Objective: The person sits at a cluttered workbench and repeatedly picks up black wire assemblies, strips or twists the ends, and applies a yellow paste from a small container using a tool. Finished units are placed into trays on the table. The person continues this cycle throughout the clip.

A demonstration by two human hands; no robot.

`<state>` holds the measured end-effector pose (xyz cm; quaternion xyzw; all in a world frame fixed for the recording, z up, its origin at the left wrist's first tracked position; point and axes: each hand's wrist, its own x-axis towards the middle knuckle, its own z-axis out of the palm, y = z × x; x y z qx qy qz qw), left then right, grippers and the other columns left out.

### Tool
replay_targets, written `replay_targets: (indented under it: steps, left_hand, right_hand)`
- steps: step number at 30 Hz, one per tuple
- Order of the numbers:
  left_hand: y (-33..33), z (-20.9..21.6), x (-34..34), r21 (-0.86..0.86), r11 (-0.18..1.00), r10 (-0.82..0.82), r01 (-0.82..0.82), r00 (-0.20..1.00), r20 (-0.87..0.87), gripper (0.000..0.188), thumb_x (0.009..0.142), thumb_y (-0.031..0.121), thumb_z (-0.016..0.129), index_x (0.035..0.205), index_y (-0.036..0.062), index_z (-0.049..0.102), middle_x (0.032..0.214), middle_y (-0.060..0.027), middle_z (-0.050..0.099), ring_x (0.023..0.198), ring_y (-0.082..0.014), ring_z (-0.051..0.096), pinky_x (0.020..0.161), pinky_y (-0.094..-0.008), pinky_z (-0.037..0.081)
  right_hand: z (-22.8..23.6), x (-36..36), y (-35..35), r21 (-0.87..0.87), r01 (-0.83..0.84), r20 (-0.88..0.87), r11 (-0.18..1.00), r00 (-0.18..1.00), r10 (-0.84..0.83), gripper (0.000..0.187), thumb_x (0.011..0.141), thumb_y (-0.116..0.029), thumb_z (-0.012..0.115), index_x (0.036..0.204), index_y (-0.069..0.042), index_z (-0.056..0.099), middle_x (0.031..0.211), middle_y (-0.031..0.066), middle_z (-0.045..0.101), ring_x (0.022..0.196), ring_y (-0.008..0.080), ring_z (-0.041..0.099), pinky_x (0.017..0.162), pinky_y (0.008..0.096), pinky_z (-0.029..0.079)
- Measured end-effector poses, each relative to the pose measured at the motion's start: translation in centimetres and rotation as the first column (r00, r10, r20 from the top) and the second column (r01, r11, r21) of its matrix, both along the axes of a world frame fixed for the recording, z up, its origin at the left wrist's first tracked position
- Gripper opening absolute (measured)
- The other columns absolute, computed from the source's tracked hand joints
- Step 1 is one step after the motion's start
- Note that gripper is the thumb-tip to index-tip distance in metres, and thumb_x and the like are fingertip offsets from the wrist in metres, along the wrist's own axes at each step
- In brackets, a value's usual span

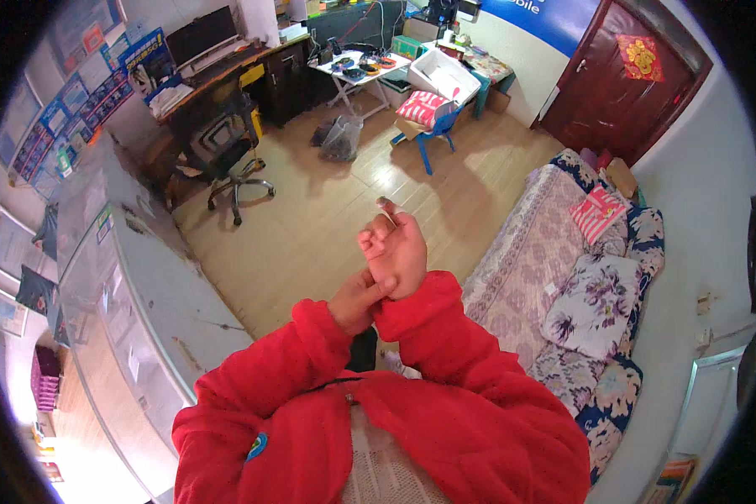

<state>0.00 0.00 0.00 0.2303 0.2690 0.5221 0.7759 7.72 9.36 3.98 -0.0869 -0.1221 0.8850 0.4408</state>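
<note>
Both my hands are raised in front of me, in the red sleeves of a jacket (pixel 269 361). My left hand (pixel 357 298) is closed round my right wrist, just at the edge of the right sleeve cuff (pixel 420 307). Its thumb lies across the inner wrist, while its other fingers are hidden behind. My right hand (pixel 399 252) is turned palm up and holds nothing. Its fingers are loosely bent and partly apart, with one stretched farther out than the rest.
A sofa (pixel 517 235) with patterned covers and cushions stands on the right. To the left runs a glass-topped counter (pixel 101 277). Farther off are an office chair (pixel 227 160), a blue stool (pixel 433 139), a plastic bag (pixel 342 139), a white folding table (pixel 370 77) and a dark red door (pixel 613 92).
</note>
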Motion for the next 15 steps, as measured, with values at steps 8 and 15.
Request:
replay_targets:
  steps: [8, 15]
  left_hand:
    - [18.0, -1.0, 0.7, -0.058, 0.993, -0.105, 0.105, 0.994, 0.008, 0.058, 0.089, 0.017, 0.068, 0.137, 0.0022, 0.039, 0.132, -0.0100, 0.053, 0.122, -0.0235, 0.052, 0.103, -0.0395, 0.043]
    - [30.1, -3.1, 1.6, -0.030, 0.985, -0.170, 0.170, 0.933, -0.318, 0.052, 0.089, 0.016, 0.069, 0.132, 0.0010, 0.045, 0.123, -0.0105, 0.059, 0.111, -0.0206, 0.058, 0.095, -0.0375, 0.049]
  right_hand:
    - [-1.9, 1.5, 18.2, -0.333, -0.034, -0.127, 0.942, 0.992, -0.009, 0.034, 0.095, -0.026, 0.043, 0.106, 0.002, 0.058, 0.062, 0.0053, 0.046, 0.055, 0.0172, 0.041, 0.069, 0.0321, 0.043]
    - [-3.8, 3.5, 28.9, -0.240, 0.011, -0.163, 0.971, 0.985, -0.051, 0.036, 0.094, -0.029, 0.045, 0.110, 0.001, 0.059, 0.061, 0.0055, 0.046, 0.057, 0.0168, 0.041, 0.071, 0.0332, 0.042]
